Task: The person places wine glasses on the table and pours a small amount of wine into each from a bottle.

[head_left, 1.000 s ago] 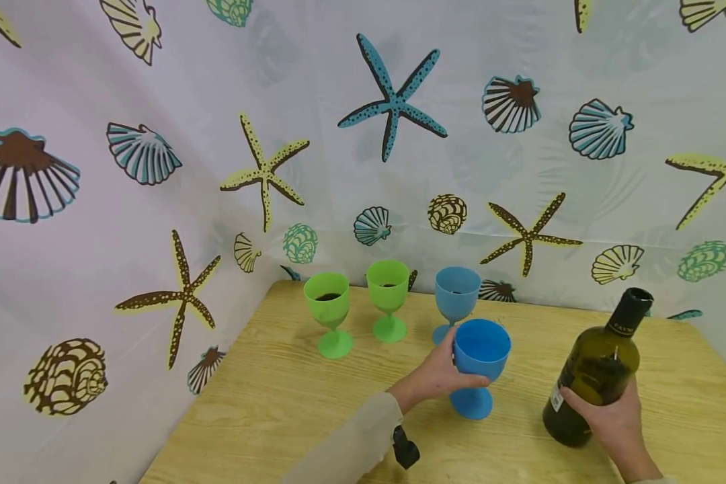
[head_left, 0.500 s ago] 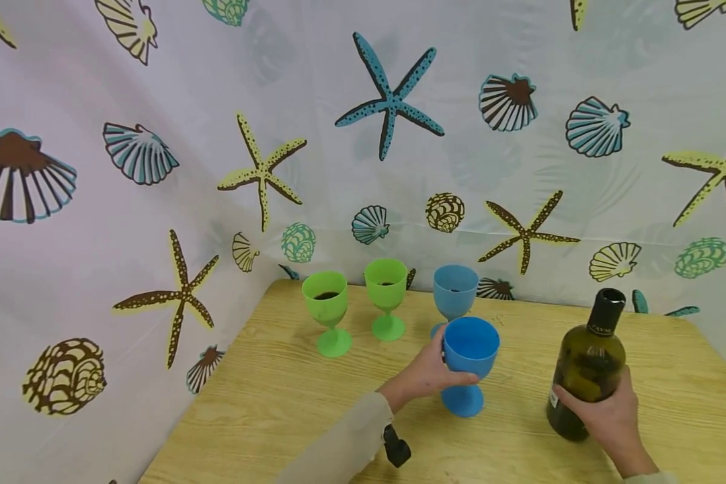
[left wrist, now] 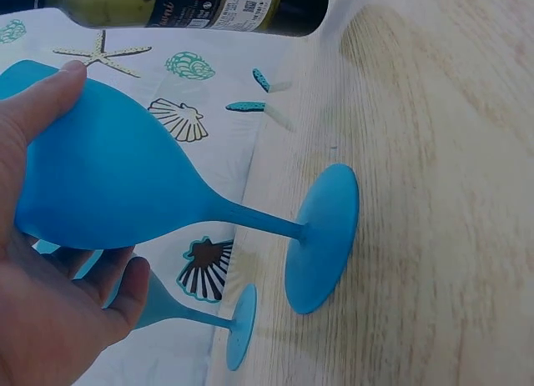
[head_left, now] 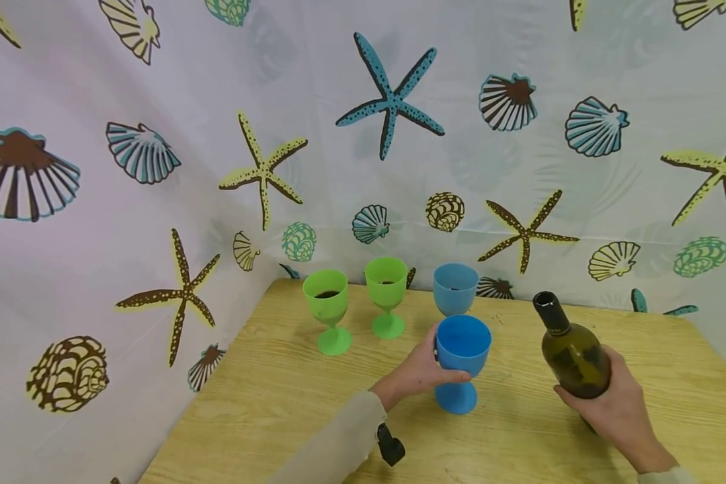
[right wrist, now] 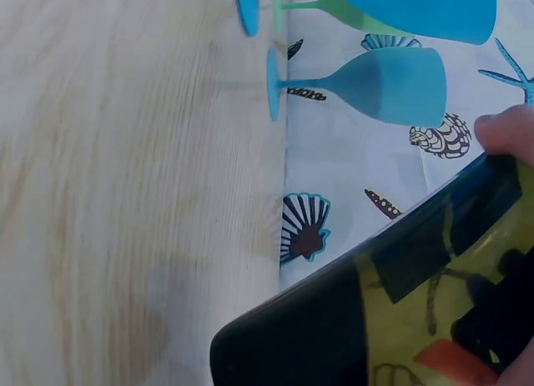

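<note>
My left hand [head_left: 420, 370] grips the bowl of a bright blue goblet [head_left: 463, 353], thumb on the near side and fingers behind. The goblet stands upright, its foot [left wrist: 323, 238] right at the tabletop. To the right, my right hand [head_left: 620, 407] holds a dark green wine bottle [head_left: 571, 356] round its body. The bottle tilts left, its open mouth angled toward the goblet but apart from it. Its base shows raised over the table in the right wrist view. A paler blue goblet [head_left: 456, 289] stands just behind the held one, its foot partly hidden.
Two green goblets [head_left: 327, 306] [head_left: 387, 286] with dark liquid inside stand at the back left of the wooden table [head_left: 248, 403]. A white curtain [head_left: 314, 101] printed with shells and starfish hangs along the back and left edges.
The bottle has gone from leaning right, through nearly upright, to tilting left, and has risen. My left hand and the blue goblet have shifted slightly left.
</note>
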Available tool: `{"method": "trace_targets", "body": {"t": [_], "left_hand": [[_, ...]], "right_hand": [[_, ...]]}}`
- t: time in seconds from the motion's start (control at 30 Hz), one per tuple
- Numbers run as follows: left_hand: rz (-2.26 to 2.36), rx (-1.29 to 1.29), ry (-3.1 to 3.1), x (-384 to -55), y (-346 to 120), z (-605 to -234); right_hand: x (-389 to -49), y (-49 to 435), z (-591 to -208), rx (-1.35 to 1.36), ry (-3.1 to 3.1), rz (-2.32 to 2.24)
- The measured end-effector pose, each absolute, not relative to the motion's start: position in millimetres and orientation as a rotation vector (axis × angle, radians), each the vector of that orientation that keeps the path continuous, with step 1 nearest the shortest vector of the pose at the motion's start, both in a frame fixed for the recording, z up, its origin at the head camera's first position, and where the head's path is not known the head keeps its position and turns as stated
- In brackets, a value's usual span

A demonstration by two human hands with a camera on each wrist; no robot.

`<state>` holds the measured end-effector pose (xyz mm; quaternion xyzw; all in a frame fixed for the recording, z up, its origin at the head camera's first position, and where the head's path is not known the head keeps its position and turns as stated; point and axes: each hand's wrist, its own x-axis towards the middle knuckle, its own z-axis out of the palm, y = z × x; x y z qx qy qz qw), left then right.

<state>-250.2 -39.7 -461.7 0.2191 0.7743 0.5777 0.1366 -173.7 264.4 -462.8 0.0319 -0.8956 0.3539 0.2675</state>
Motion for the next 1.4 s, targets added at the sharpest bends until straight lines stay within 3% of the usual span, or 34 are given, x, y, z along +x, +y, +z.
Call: {"method": "trace_targets", "body": {"t": [0.5, 1.4], "left_hand": [[1.684, 0.642, 2.233, -247.9, -46.3, -460.1], [1.664, 0.638, 2.259, -243.7, -50.6, -458.3]], "right_hand": [[-185.9, 279.4, -453.7, 0.585, -2.331, 0.428], [-194.4, 296.5, -422.8, 0.737, -2.316, 0.074]]}}
